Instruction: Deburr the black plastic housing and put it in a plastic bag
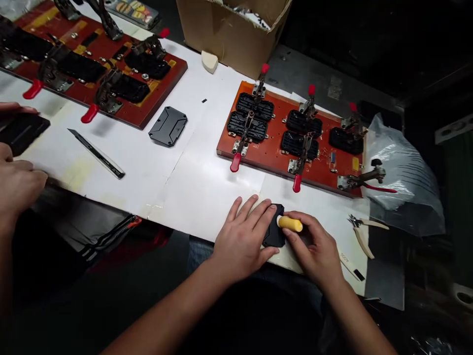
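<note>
A black plastic cover with cut corners (272,237) lies on the white table in front of me. My left hand (244,236) rests flat over its left side, fingers stretched and slightly spread, index fingertip on the cover and thumb at its near edge. My right hand (314,244) pinches a stubby yellow cylinder with a white end (291,224) between thumb and fingers. The white end meets the cover's right part; whether it is a pen or another tool I cannot tell. Part of the cover is hidden under my left hand.
A red-brown fixture board (273,158) with toggle clamps and black parts stands ahead; a similar board (162,93) is at left. Nearby are another black cover (168,126), a utility knife (96,154), nippers (362,234), a cardboard box (232,37) and a co-worker's hand (18,182).
</note>
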`<state>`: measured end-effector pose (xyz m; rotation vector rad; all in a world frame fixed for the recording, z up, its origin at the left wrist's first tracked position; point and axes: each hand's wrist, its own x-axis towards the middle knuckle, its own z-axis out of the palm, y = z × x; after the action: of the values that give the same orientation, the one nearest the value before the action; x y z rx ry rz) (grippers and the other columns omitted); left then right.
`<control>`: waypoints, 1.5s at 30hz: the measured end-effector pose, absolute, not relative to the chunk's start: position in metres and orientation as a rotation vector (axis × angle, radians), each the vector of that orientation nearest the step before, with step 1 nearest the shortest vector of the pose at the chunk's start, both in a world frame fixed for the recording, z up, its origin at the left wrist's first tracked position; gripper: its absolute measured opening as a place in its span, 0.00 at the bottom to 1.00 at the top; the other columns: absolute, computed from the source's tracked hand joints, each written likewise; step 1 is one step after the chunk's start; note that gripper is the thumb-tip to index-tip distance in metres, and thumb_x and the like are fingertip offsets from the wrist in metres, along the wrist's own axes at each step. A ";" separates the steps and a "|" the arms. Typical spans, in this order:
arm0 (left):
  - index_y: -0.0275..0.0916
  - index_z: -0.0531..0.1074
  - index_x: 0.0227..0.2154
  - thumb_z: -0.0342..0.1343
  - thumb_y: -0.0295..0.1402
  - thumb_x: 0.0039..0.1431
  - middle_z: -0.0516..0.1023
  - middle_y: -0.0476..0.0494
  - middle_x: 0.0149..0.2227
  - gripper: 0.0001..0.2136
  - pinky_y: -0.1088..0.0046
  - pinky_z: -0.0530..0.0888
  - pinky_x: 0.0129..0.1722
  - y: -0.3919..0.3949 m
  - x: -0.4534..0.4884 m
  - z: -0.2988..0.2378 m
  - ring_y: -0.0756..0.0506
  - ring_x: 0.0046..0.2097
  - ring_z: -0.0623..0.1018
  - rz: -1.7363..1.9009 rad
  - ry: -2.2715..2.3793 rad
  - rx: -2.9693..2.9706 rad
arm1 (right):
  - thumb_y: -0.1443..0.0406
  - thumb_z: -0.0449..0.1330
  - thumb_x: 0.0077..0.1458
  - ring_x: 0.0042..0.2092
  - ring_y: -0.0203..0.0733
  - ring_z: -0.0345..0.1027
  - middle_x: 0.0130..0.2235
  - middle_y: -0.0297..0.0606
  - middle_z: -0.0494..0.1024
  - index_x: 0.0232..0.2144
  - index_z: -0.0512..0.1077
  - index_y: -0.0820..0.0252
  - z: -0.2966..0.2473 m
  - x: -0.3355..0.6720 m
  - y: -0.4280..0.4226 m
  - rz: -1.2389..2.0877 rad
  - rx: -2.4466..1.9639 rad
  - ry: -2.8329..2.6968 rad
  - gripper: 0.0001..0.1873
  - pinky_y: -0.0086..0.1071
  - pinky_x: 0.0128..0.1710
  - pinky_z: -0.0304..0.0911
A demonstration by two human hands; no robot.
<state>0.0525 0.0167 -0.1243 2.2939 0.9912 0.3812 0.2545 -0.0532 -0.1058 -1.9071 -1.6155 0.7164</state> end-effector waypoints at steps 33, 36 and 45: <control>0.42 0.60 0.71 0.59 0.54 0.64 0.56 0.49 0.76 0.38 0.44 0.48 0.77 0.018 0.054 -0.129 0.35 0.77 0.53 0.319 1.030 2.374 | 0.60 0.68 0.62 0.31 0.34 0.69 0.33 0.28 0.74 0.44 0.72 0.54 -0.097 0.260 -0.008 0.576 -1.941 -1.712 0.11 0.29 0.34 0.69; 0.42 0.60 0.71 0.59 0.54 0.64 0.56 0.49 0.76 0.37 0.44 0.48 0.77 0.017 0.053 -0.128 0.35 0.77 0.54 0.322 1.032 2.384 | 0.62 0.67 0.63 0.32 0.34 0.69 0.35 0.30 0.73 0.44 0.72 0.54 -0.094 0.260 -0.007 0.537 -1.911 -1.721 0.09 0.30 0.35 0.68; 0.42 0.60 0.71 0.56 0.54 0.66 0.57 0.50 0.76 0.35 0.45 0.49 0.77 0.017 0.054 -0.128 0.37 0.77 0.53 0.313 1.046 2.396 | 0.69 0.63 0.64 0.41 0.39 0.73 0.42 0.37 0.75 0.49 0.72 0.55 -0.090 0.267 -0.017 0.643 -1.691 -1.932 0.12 0.33 0.41 0.71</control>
<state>0.0537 0.0174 -0.1278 2.3959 1.0464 0.3127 0.2674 -0.0166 -0.0901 -1.6914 -1.9324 0.6433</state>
